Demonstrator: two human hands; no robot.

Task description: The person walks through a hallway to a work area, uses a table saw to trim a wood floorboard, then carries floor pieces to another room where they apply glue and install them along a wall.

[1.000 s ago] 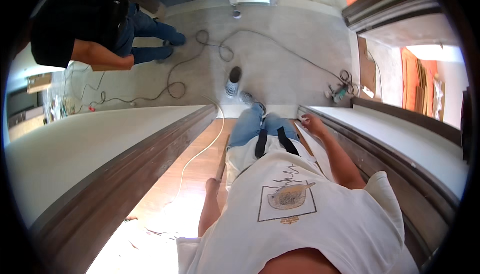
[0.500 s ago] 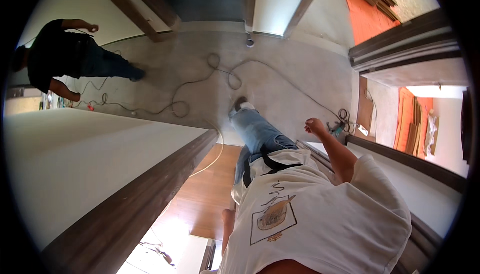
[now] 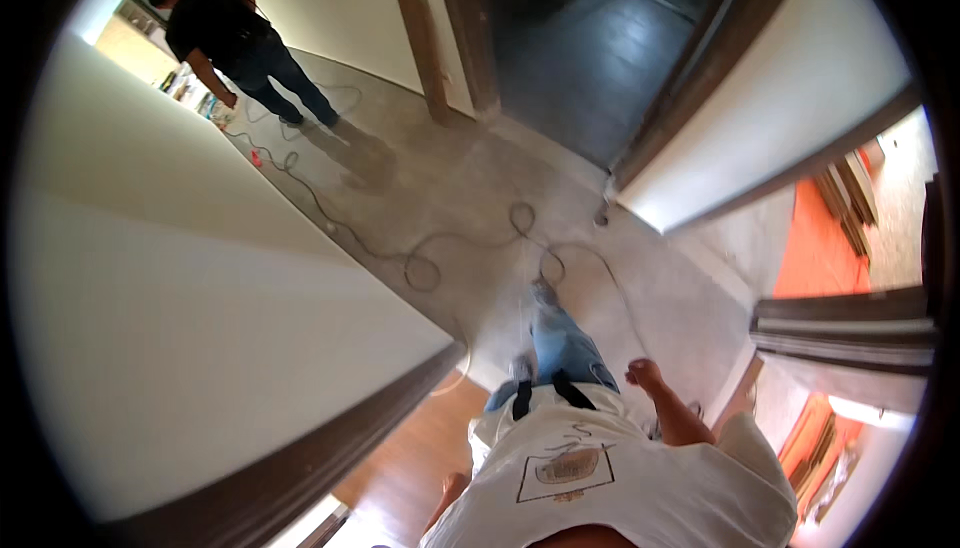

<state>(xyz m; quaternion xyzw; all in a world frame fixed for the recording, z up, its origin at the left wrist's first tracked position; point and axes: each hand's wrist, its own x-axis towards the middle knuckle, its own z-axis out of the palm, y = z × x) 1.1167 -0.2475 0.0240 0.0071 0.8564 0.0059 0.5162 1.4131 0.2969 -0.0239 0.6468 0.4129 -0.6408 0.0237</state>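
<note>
My right hand (image 3: 643, 374) hangs at my right side over the grey floor, its fingers curled in with nothing visible in them. Low on my left side, my left hand (image 3: 455, 485) shows only in part beside my white shirt, and its fingers are hidden. Neither hand touches anything around it. A dark power cable (image 3: 470, 239) lies in loops across the concrete floor, just ahead of my feet.
A white wall with a dark wood edge (image 3: 300, 458) stands close on my left. A person in black (image 3: 225, 33) stands at far left. Ahead, a dark doorway (image 3: 590, 58) opens beside a leaning board (image 3: 424, 58). Stacked boards lie on orange sheeting (image 3: 815, 238) at right.
I have stepped forward and my view has turned left. The looped cable and doorway now sit differently in view, and the other person appears more upright. My right hand stays curled.
</note>
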